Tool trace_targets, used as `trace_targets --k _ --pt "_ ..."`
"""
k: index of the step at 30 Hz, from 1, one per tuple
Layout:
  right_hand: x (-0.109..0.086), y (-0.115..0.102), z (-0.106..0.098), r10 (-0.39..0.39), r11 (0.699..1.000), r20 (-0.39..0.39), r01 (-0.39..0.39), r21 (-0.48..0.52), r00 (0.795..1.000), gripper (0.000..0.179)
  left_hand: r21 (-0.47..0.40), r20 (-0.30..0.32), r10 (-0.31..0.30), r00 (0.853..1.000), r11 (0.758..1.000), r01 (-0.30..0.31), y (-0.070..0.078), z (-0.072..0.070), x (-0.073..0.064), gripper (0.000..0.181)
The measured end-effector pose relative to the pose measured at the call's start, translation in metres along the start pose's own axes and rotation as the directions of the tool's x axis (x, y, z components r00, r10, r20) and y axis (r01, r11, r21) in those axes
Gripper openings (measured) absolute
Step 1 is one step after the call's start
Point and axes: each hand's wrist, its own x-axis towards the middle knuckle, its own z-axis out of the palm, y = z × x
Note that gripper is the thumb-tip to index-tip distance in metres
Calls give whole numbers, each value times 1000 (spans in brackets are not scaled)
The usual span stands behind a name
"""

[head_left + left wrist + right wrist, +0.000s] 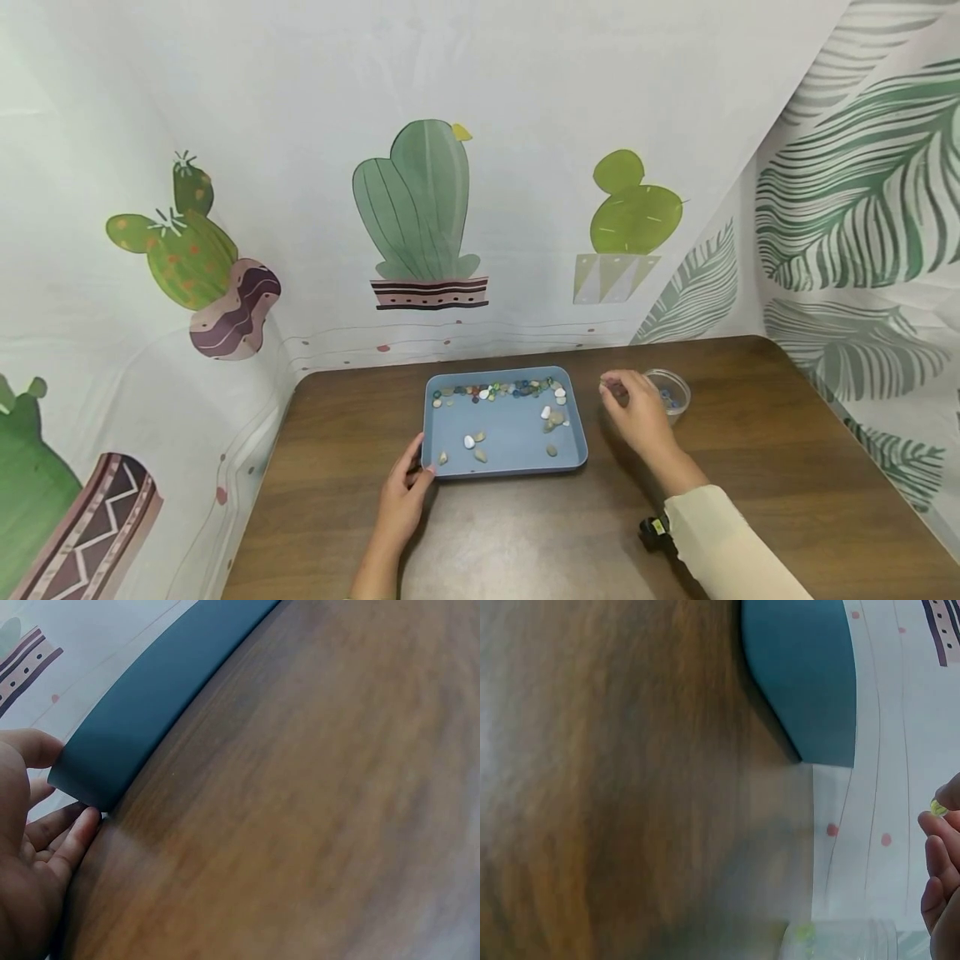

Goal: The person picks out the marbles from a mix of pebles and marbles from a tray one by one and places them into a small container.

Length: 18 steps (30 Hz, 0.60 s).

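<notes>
Head view shows your left hand at the near left corner of a blue rectangular low-walled tray, which lies on a brown wood-grain table. Left wrist view has that hand clamped about the corner, with one digit at the rim and others at the base. Your right hand is between the tray and a clear round plastic tub, near the tub; right wrist view shows its thumb and forefinger together on a small translucent yellow-green bead.

The step in hand seems to be carrying that bead over to the tray. Use the left hand only to steady the corner; pressing down or lifting there could set the loose pieces sliding. Pinch the bead lightly: it looks smooth and may well squirt out if squeezed hard. Lift your knuckles over the tray's right wall, and give room to the tan and white stones inside it. A row of small coloured beads lines the far wall, crowded enough that a careless fingertip could scatter it. If your bead belongs there, lower it until it touches the tray floor before parting your fingers, since a dropped one would likely roll.
</notes>
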Motion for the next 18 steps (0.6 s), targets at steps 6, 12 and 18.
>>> trace_targets --k 6,12,18 --pt "-5 11 -9 -33 999 -42 32 -30 999 18 -43 -3 25 1000 999 -25 3 0 -1 58" --pt "-11 19 -20 -25 998 -54 21 -67 998 18 -36 2 16 1000 999 -16 3 1 -1 58" --pt "-15 26 -30 -32 997 -84 26 -78 996 20 -33 5 12 1000 999 -12 3 0 -1 58"
